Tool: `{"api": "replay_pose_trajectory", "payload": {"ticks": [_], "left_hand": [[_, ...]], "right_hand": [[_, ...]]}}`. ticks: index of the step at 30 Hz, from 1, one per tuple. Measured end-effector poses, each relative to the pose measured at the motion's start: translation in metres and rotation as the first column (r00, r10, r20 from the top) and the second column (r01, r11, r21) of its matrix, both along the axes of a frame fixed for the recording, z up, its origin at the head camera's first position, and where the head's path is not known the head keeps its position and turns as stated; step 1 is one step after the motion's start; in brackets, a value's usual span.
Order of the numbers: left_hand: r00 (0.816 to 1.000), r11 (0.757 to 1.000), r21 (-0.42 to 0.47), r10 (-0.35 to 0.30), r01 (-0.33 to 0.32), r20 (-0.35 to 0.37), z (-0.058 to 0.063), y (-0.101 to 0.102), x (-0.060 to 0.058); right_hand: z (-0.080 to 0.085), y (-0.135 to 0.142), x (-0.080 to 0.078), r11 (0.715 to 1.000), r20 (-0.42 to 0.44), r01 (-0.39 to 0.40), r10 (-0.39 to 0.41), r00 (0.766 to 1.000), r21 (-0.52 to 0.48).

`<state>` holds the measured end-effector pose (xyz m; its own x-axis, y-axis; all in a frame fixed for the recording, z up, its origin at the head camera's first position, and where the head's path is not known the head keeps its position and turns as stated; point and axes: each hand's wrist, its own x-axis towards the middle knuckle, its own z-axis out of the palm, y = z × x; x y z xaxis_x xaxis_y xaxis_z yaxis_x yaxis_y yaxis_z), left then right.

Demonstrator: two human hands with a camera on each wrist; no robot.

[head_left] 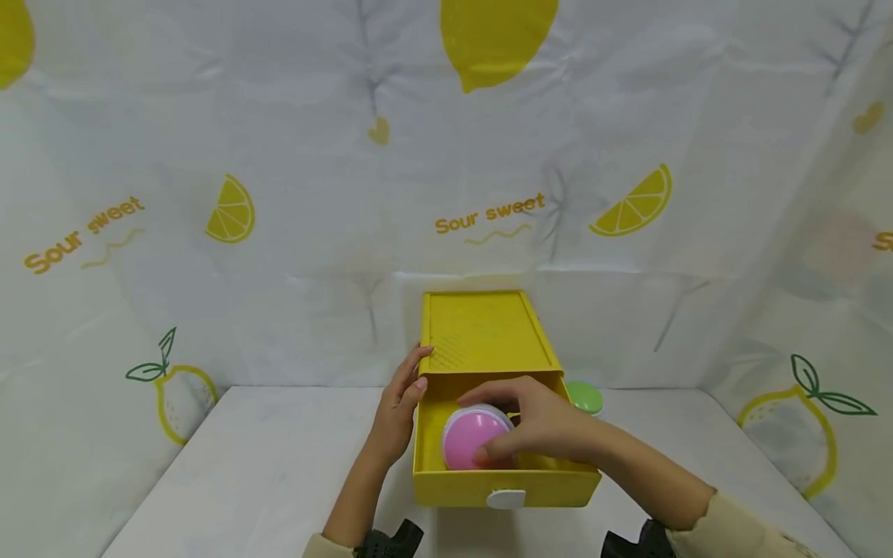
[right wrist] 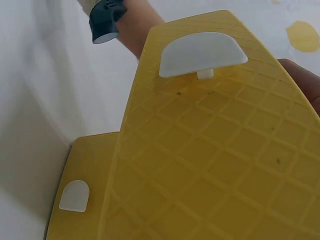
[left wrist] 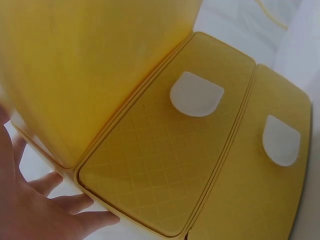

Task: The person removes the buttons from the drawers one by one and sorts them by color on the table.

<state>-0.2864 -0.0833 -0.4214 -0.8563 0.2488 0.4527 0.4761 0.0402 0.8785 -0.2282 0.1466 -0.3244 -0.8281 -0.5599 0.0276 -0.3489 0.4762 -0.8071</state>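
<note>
A yellow drawer cabinet [head_left: 488, 329] stands on the white table with its top drawer [head_left: 505, 488] pulled out. Within that drawer my right hand [head_left: 540, 422] grips a pink domed round thing with a white rim [head_left: 463, 438], thumb on its near side and fingers over the top. My left hand [head_left: 398, 411] rests against the cabinet's left side; the left wrist view shows its fingers stretched along the edge beside a closed lower drawer [left wrist: 160, 140]. The right wrist view mostly holds the pulled-out drawer's front with its white handle [right wrist: 202, 52], which hides the right hand's hold.
A green-topped round thing [head_left: 584, 397] stands to the cabinet's right, partly hidden. Another closed drawer with a white handle [left wrist: 282, 142] lies below. A white sheet with lemon prints [head_left: 314, 194] hangs behind the table [head_left: 279, 465] and at both sides.
</note>
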Motion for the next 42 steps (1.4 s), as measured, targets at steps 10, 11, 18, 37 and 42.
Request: {"api": "replay_pose_trajectory", "payload": {"ticks": [10,11,18,37,42], "left_hand": [[1.0,1.0,-0.006,-0.001,0.001,-0.005,0.0,0.001,0.0],[1.0,1.0,-0.007,-0.002,0.002,-0.008,0.0,0.001,0.0],[1.0,1.0,-0.008,-0.014,0.013,-0.023,0.001,0.001,-0.002],[0.999,1.0,-0.021,-0.002,0.001,-0.044,-0.001,-0.001,-0.001],[0.999,1.0,-0.028,-0.012,0.011,-0.051,-0.001,-0.003,-0.002]], "right_hand": [[0.013,0.025,0.006,0.962,0.01,0.153,-0.154,0.988,-0.228],[0.014,0.029,0.008,0.951,0.018,0.176,-0.177,0.984,-0.255],[0.016,0.066,0.024,0.871,-0.012,0.301,-0.331,0.944,-0.39],[-0.055,0.147,0.031,0.556,0.166,0.314,-0.301,0.939,-0.769],[-0.068,0.154,0.029,0.503,0.203,0.33,-0.291,0.935,-0.799]]}}
